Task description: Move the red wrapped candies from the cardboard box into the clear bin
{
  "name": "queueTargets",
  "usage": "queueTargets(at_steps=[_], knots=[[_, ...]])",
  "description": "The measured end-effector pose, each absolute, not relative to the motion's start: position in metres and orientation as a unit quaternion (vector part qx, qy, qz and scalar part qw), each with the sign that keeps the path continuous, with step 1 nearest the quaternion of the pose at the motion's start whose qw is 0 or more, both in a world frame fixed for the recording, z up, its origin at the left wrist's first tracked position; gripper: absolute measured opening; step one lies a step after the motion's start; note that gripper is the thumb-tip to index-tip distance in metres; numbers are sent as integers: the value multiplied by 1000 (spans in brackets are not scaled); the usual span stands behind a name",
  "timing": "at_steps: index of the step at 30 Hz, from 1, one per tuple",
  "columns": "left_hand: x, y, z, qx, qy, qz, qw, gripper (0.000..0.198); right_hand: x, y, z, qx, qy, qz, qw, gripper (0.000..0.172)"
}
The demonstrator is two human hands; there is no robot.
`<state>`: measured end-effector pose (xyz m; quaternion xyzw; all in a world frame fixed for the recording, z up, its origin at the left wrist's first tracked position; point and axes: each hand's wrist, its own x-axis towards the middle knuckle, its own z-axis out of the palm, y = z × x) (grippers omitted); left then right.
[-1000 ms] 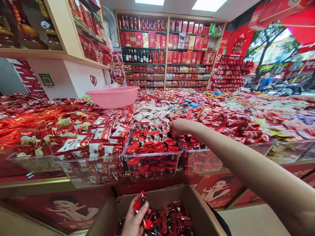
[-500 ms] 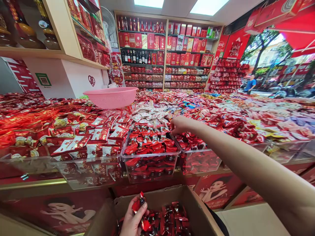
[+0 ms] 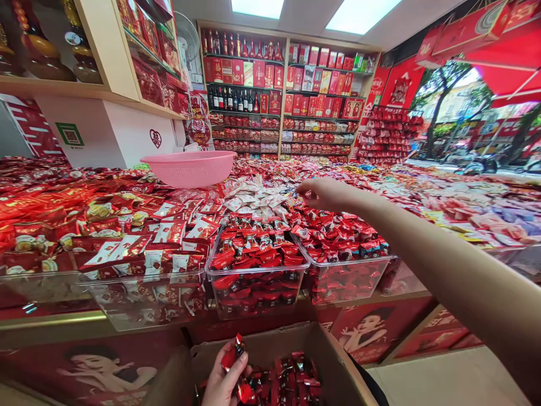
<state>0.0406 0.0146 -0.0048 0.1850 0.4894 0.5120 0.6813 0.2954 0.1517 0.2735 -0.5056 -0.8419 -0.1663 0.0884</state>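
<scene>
My left hand point(image 3: 226, 375) is closed around small red-wrapped candies point(image 3: 239, 345), low over an open cardboard box point(image 3: 338, 366). More shiny red-wrapped candies point(image 3: 291, 375) lie inside that box. My right hand point(image 3: 321, 193) hovers above the heaped sweets, fingers loosely bent and apart, with nothing visible in them. White packets point(image 3: 256, 194) lie just left of it. Below and nearer to me stands a clear plastic bin point(image 3: 257, 270) of red candies with dark bands. Beside it on the right is another clear bin point(image 3: 346, 282) of red-wrapped sweets.
A pink plastic basket point(image 3: 190, 168) rests on the sweets at the back left. Red and white packets point(image 3: 156, 259) fill a clear bin at the left. Shelves point(image 3: 282, 90) of bottles and boxes stand behind, and a wall cabinet point(image 3: 122, 90) overhangs the left side.
My right hand has lifted away from the candies at the bin's edge and moved slightly right and farther back. The left hand keeps its hold over the box. The view has shifted slightly.
</scene>
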Motion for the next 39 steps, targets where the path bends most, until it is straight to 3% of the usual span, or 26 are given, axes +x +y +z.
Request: queueTargets(at_steps=[8, 22, 26, 29, 31, 33, 39], knots=[[44, 20, -12, 163, 514, 533, 652, 56, 351, 151, 264, -556, -780, -276, 79, 20], [42, 15, -8, 163, 462, 524, 696, 53, 364, 159, 240, -582, -793, -178, 6, 24], [44, 9, -2, 168, 432, 510, 725, 55, 362, 154, 242, -588, -779, -213, 46, 27], [45, 1, 15, 187, 393, 485, 759, 53, 339, 128, 242, -557, -780, -250, 141, 28], [46, -5, 35, 204, 374, 460, 779, 51, 311, 98, 236, -522, -798, -201, 222, 26], [48, -9, 60, 228, 370, 437, 788, 48, 277, 65, 225, -475, -836, -63, 267, 23], [60, -10, 114, 312, 311, 460, 771, 48, 215, 14, 172, -401, -822, 311, 260, 22]])
